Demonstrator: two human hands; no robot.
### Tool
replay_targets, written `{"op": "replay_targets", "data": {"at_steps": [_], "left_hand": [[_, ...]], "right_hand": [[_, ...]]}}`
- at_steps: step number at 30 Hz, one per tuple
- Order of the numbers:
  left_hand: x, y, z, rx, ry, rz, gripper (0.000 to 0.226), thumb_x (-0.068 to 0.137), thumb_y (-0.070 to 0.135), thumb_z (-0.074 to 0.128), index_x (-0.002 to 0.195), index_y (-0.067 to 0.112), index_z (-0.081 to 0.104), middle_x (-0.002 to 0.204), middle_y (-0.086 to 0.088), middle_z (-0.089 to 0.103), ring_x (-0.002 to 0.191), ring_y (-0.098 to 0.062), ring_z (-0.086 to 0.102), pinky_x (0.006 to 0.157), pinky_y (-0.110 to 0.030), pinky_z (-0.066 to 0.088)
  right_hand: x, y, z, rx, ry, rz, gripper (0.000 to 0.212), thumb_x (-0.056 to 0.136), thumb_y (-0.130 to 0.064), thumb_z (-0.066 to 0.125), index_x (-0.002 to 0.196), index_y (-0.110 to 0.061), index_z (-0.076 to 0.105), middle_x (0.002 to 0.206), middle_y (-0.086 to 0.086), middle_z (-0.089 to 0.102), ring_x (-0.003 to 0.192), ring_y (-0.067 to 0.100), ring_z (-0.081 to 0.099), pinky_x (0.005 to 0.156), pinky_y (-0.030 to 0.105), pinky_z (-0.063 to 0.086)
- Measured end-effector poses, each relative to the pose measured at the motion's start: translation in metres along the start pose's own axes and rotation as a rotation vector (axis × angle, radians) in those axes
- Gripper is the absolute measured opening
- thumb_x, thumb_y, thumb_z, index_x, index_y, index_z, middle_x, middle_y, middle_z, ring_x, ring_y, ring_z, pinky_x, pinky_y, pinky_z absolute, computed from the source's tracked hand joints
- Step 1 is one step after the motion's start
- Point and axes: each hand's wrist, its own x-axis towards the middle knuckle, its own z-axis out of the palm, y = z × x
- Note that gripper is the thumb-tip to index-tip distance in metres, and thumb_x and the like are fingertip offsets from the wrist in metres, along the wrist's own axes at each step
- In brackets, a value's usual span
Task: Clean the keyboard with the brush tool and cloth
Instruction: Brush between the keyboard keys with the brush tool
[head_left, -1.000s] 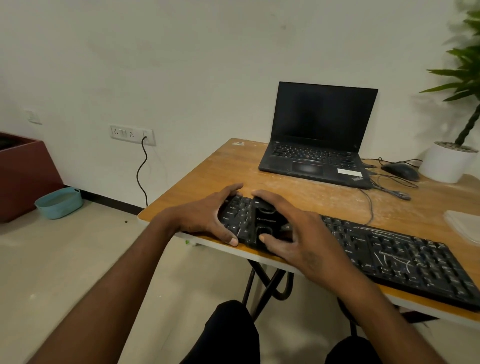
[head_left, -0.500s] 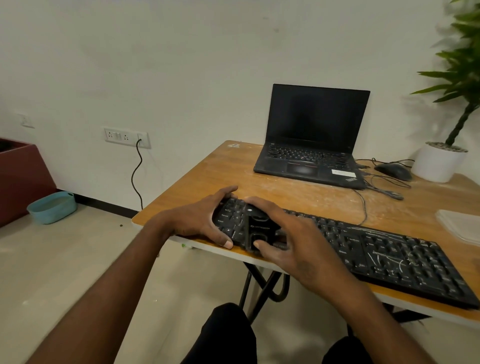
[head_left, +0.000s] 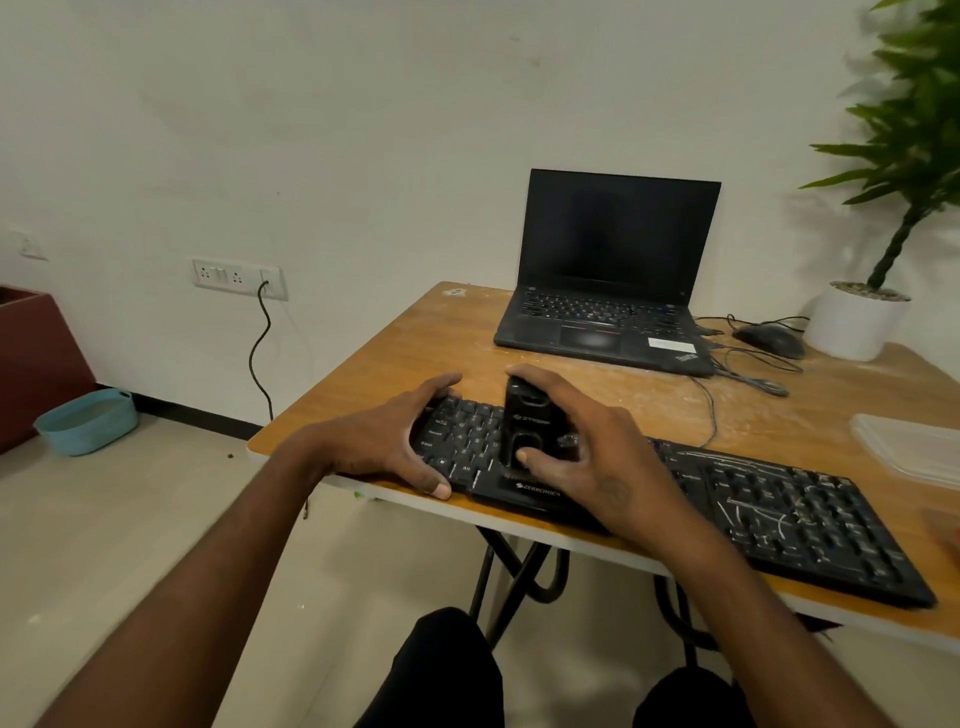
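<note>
Since 1 s ago the brush tool (head_left: 527, 426) sits a bit further up the key rows, approx same spot on the keyboard (head_left: 675, 499) — so prob. short scrubbing strokes over the left section, with the right half's white streaks not yet reached. Right hand (head_left: 587, 457): grip wrapped round the tool, thumb low, fingers over the top. Left hand (head_left: 384, 441): grip curled on the keyboard's left end, steadying it at the near tabletop (head_left: 395, 353) edge. Cloth — can't tell where. Laptop (head_left: 608, 291) behind, untouched.
</note>
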Motion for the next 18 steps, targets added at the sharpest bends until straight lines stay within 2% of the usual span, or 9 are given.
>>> {"op": "replay_targets", "data": {"at_steps": [3,5,8,13,18], "left_hand": [[0.001,-0.003,0.0,-0.008,0.004,0.008,0.132,0.071,0.034,0.097,0.163,0.05,0.004,0.16,0.015,0.027,0.143,-0.008,0.036,0.102,-0.014,0.039],[0.001,-0.004,0.0,-0.007,0.004,0.009,0.133,0.071,0.035,0.097,0.164,0.05,0.004,0.159,0.016,0.027,0.143,-0.007,0.036,0.102,-0.013,0.038],[0.002,-0.004,0.001,0.001,0.006,0.014,0.134,0.067,0.04,0.097,0.164,0.05,0.004,0.158,0.017,0.028,0.142,-0.006,0.037,0.102,-0.013,0.039],[0.001,-0.002,0.001,0.002,0.003,0.012,0.135,0.065,0.045,0.097,0.162,0.054,0.004,0.161,0.015,0.028,0.145,-0.01,0.037,0.115,-0.029,0.041],[0.002,-0.004,0.0,0.004,0.002,0.023,0.133,0.069,0.038,0.097,0.163,0.051,0.004,0.16,0.015,0.027,0.143,-0.008,0.036,0.105,-0.017,0.04]], "right_hand": [[-0.013,0.016,-0.021,0.005,0.021,0.032,0.078,0.088,-0.02,0.075,0.139,-0.063,0.033,0.111,-0.027,0.055,0.102,-0.012,0.057,0.073,0.012,0.055],[-0.017,0.02,-0.025,0.026,0.046,0.044,0.078,0.087,-0.019,0.075,0.14,-0.06,0.035,0.11,-0.028,0.055,0.103,-0.017,0.055,0.07,0.007,0.051],[-0.007,0.011,-0.012,0.039,0.032,0.043,0.076,0.089,-0.023,0.074,0.141,-0.06,0.034,0.108,-0.026,0.055,0.101,-0.007,0.059,0.071,0.012,0.055],[0.017,-0.001,0.014,0.023,-0.002,-0.009,0.075,0.091,-0.024,0.072,0.146,-0.055,0.032,0.124,-0.015,0.057,0.107,0.003,0.059,0.082,0.023,0.058],[0.009,0.02,-0.019,-0.014,-0.009,0.058,0.077,0.089,-0.021,0.073,0.142,-0.059,0.033,0.112,-0.022,0.053,0.099,0.0,0.06,0.067,0.015,0.055]]}}
